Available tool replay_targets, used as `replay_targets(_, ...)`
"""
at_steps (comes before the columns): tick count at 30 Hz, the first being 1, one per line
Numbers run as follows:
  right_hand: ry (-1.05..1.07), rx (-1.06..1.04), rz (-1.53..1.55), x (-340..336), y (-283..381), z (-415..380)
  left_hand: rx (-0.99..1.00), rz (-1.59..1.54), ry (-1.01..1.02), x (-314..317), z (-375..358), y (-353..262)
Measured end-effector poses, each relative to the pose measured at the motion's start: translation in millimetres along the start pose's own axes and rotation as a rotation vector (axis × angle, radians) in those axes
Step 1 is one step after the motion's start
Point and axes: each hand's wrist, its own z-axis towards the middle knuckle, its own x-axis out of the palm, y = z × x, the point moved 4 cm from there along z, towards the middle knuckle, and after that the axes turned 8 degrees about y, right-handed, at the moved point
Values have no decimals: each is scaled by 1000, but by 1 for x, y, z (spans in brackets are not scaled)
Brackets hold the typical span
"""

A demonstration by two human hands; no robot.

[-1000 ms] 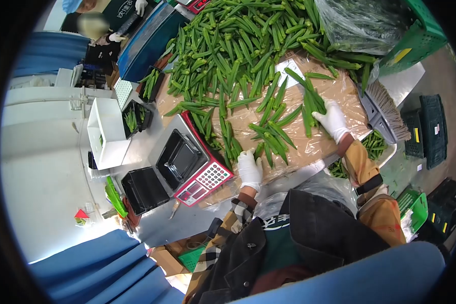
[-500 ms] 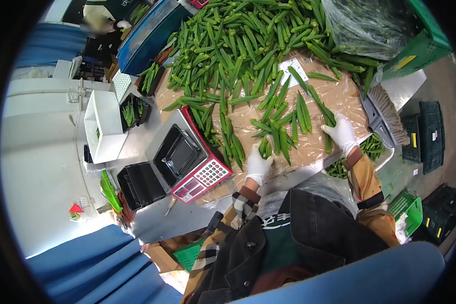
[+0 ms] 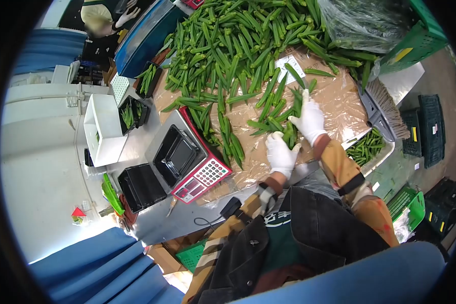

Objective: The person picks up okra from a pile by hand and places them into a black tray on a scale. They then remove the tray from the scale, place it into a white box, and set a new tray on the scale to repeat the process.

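Your L hand (image 3: pixel 282 153), white-gloved, is just right of ctr, fingers up against the lower end of a small okra bunch (image 3: pixel 274 124) — can't tell if it's gripping any pods. Your R hand (image 3: pixel 310 120), also gloved, is just above & right of it, open w/ index finger stretched toward the top of the frame & thumb spread, right by the same pods. The bunch lies approx. ctr of the frame on the wrapped brown cardboard (image 3: pixel 339 116), which covers part of the surface (image 3: pixel 190 220).

Main okra pile (image 3: pixel 238 48) fills top ctr, w/ a white label (image 3: pixel 290 69) at its lower right edge. Left of ctr you've got the red scale (image 3: pixel 207 175) w/ a black tray (image 3: pixel 176 154) on it; a 2nd black tray (image 3: pixel 142 186) is just beside it, lower left. Upper right: clear plastic bag (image 3: pixel 362 25) next to a green crate (image 3: pixel 415 45) — brush (image 3: pixel 388 106) below. Right of ctr, more okra in a white-rimmed bin (image 3: pixel 389 152). Co-worker's gloved hand (image 3: pixel 126 18), upper left.
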Motion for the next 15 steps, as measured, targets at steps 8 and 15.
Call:
replay_targets(8,49,-78,360,-9,-28,15,148,-131,110,-33,-3,41)
replay_targets(15,37,-115,677,-50,-42,24,174,200,92,-92,43,33)
